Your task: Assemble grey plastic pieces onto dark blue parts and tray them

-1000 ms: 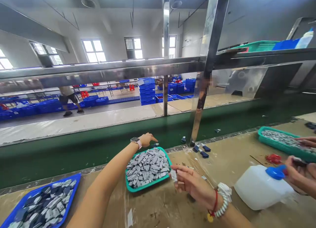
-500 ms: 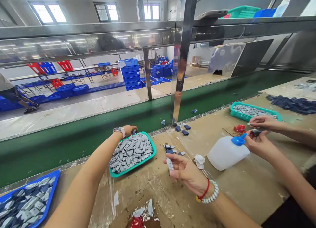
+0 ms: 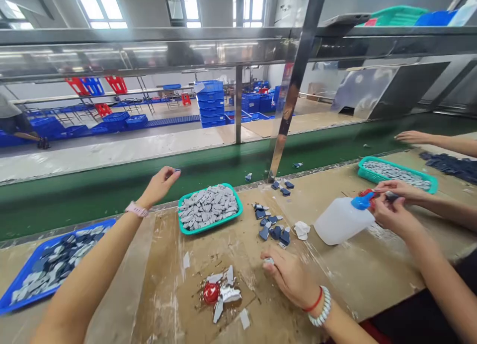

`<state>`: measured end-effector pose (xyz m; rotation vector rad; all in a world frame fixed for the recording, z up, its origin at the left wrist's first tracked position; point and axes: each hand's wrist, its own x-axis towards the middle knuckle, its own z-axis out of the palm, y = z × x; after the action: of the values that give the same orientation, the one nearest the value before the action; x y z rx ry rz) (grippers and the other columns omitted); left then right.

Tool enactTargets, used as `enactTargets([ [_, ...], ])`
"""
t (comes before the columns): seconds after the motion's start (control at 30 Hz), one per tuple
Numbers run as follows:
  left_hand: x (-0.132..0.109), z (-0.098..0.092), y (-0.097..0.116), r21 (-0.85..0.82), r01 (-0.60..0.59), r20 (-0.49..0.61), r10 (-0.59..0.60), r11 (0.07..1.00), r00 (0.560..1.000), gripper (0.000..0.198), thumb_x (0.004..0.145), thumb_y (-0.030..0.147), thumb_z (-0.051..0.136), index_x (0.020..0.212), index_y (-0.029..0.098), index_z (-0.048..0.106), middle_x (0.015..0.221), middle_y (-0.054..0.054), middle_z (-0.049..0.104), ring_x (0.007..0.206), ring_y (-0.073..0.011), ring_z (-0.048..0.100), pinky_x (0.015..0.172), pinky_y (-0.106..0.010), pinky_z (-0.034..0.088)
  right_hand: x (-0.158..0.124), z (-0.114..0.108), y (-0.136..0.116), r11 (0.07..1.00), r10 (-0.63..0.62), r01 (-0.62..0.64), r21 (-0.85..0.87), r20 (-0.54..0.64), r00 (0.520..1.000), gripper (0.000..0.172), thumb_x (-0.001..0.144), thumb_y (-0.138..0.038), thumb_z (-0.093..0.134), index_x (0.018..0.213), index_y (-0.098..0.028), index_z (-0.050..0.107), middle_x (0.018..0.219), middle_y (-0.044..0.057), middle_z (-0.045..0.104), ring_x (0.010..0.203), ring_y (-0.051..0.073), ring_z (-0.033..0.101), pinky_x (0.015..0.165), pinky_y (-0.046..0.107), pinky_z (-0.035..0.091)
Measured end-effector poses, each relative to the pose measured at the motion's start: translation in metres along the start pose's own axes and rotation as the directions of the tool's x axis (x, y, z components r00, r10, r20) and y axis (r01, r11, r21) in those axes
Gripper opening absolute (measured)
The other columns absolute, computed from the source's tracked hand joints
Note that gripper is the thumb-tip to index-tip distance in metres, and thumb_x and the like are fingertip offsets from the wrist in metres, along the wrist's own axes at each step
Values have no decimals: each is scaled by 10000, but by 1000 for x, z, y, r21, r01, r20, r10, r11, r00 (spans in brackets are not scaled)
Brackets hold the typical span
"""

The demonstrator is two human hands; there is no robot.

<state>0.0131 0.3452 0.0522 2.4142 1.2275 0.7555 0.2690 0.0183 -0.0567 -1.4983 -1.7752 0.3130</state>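
My left hand [image 3: 161,186], with a pink watch band at the wrist, is raised over the near edge of the green conveyor belt [image 3: 122,197]. Its fingers are pinched on a small dark piece [image 3: 177,171], mostly hidden. Right of it a teal tray [image 3: 210,229] holds a heap of grey pieces [image 3: 208,205]. My right hand [image 3: 289,273], wearing a red cord and a beaded bracelet, is closed on a small light-grey piece [image 3: 269,260] above the table. Just beyond it lie several dark-blue pieces with grey tabs [image 3: 276,232].
A blue tray [image 3: 26,304] of mixed pieces stands at left. Red paste [image 3: 211,293] and grey scraps lie in front. A white bottle [image 3: 341,222] and crumpled tissue [image 3: 301,230] sit at right. Nearby, a co-worker's hands [image 3: 395,205] hold a small piece. A metal post [image 3: 288,110] rises behind.
My left hand has moved left, away from the teal tray's far edge. The right hand has turned palm-down, still with the grey piece. The view has shifted, and another person's hand appears at far right.
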Motion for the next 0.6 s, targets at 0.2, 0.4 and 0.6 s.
enactTargets([
  [0.2,-188,-46,16,-354,127,-129,-183,927,975,389,822,585,503,854,198,492,705,0,572,667,-152,530,662,-261,420,-23,21,9,999,-14,13,31,62,998,238,898,-331,549,1129,-292,593,832,83,705,696,245,689,576,358,582],
  [0.4,-340,7,29,-867,427,147,-688,256,711,454,712,567,677,929,180,585,590,28,468,505,-106,393,484,-224,352,-28,34,-5,989,29,-21,145,-50,998,301,804,-313,691,1083,-393,613,835,51,741,691,251,711,583,357,605],
  [0.6,-389,34,49,-945,322,152,-787,62,597,459,662,571,719,855,162,638,616,15,481,493,-96,408,491,-228,365,-24,44,-34,991,-97,95,92,24,995,189,921,-306,520,967,-254,696,913,68,723,828,221,693,732,365,596],
])
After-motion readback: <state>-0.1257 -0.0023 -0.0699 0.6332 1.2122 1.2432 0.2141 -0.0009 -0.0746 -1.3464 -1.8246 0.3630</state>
